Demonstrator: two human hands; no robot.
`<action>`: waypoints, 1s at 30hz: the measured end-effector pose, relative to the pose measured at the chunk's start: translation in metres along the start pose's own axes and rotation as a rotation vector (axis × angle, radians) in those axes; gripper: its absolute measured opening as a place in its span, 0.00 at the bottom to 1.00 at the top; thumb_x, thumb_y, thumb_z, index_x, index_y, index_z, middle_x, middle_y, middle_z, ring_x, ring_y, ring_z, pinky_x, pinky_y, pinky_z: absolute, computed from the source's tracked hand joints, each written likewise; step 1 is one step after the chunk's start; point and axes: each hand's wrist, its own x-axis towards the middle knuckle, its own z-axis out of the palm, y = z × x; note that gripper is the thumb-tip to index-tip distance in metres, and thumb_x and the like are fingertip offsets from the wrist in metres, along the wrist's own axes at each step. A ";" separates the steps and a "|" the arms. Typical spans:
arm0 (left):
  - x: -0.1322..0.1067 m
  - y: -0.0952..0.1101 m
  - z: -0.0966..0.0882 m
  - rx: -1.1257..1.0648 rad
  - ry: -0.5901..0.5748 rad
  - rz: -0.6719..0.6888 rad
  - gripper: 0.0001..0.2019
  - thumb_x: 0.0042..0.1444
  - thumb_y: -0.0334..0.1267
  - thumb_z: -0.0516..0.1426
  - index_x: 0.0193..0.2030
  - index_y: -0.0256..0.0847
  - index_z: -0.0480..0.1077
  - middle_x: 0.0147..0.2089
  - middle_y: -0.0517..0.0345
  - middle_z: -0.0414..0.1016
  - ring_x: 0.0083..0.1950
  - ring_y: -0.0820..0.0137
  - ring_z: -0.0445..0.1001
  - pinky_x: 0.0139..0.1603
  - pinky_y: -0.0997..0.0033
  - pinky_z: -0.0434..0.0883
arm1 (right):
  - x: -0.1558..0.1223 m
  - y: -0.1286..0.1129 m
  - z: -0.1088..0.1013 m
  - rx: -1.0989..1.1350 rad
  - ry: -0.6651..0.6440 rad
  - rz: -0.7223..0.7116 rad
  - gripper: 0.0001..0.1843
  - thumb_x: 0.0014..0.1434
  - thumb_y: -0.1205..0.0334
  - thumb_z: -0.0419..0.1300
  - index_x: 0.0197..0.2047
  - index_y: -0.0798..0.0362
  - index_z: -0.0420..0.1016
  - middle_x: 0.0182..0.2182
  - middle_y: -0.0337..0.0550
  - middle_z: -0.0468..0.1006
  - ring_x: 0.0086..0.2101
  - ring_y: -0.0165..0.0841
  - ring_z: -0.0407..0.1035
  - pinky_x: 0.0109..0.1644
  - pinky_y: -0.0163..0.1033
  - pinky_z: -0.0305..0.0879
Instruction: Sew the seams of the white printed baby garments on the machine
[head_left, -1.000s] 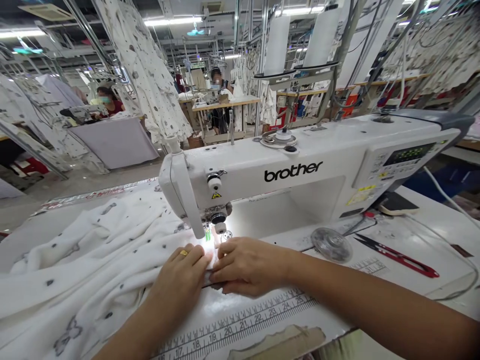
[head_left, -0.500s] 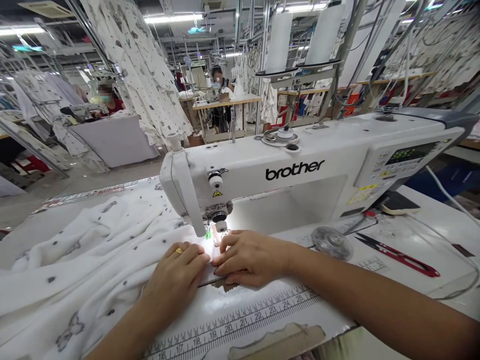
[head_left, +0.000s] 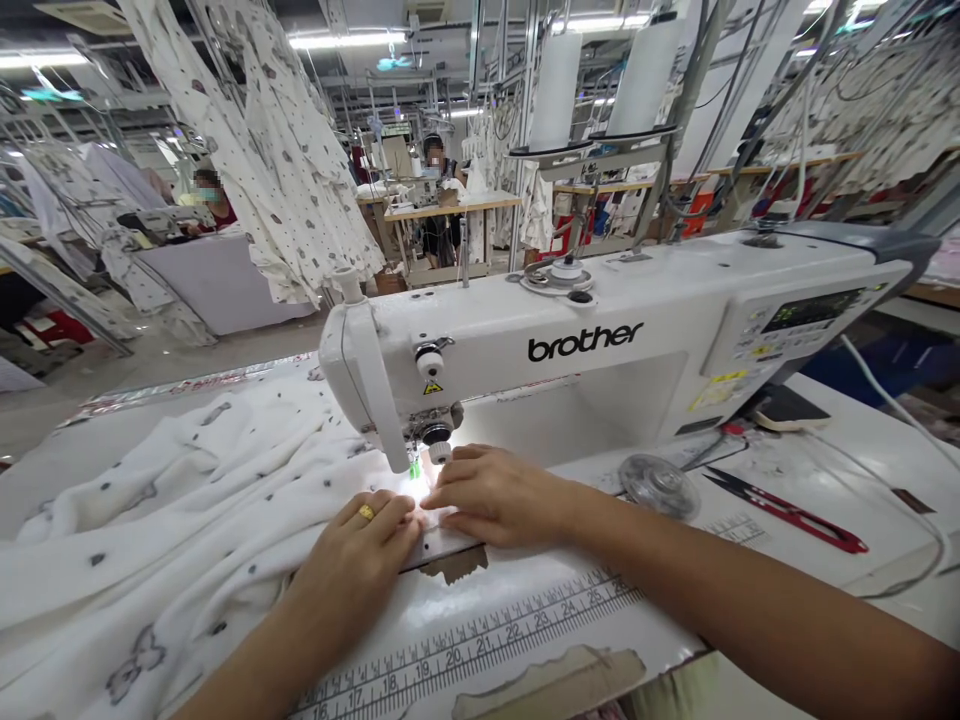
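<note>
A white Brother sewing machine stands across the table. White fabric with small grey prints spreads to the left, its edge running under the lit needle area. My left hand, with a gold ring, lies flat on the fabric just before the needle, fingers stretched out. My right hand presses down on the fabric edge right beside the presser foot, fingers extended together. The fingertips of both hands almost touch.
Red-handled thread snips and a round metal disc lie on the table to the right. A printed ruler runs along the front edge. Other workers sit at machines behind, among hanging printed garments.
Both hands have slid away from me toward the needle, carrying the fabric edge forward. A brown patch on the table now shows in front of my right hand.
</note>
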 end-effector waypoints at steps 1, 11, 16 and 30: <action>0.000 0.001 -0.001 -0.001 0.010 0.003 0.10 0.64 0.25 0.50 0.45 0.33 0.72 0.41 0.50 0.75 0.41 0.61 0.71 0.44 0.57 0.73 | 0.000 -0.001 0.000 -0.020 -0.012 0.024 0.13 0.66 0.62 0.58 0.53 0.53 0.74 0.43 0.44 0.77 0.44 0.34 0.67 0.55 0.42 0.61; -0.004 -0.014 0.005 0.003 0.102 -0.014 0.18 0.60 0.24 0.49 0.53 0.35 0.72 0.50 0.47 0.79 0.50 0.61 0.76 0.53 0.55 0.74 | 0.004 -0.005 0.001 -0.268 -0.073 0.075 0.18 0.66 0.47 0.58 0.53 0.48 0.72 0.47 0.43 0.73 0.49 0.39 0.60 0.61 0.47 0.50; -0.003 -0.028 0.010 -0.026 -0.042 -0.102 0.23 0.57 0.23 0.49 0.58 0.35 0.69 0.57 0.45 0.76 0.57 0.59 0.74 0.57 0.53 0.72 | 0.003 -0.002 0.006 -0.327 -0.048 0.117 0.22 0.67 0.43 0.55 0.55 0.48 0.70 0.50 0.45 0.71 0.53 0.41 0.57 0.66 0.51 0.43; 0.003 -0.029 0.008 -0.072 -0.153 -0.200 0.26 0.55 0.21 0.49 0.61 0.37 0.65 0.61 0.48 0.72 0.61 0.60 0.71 0.62 0.53 0.68 | 0.002 0.007 0.004 -0.280 0.056 0.135 0.16 0.68 0.48 0.55 0.51 0.48 0.74 0.44 0.44 0.73 0.49 0.37 0.63 0.67 0.52 0.45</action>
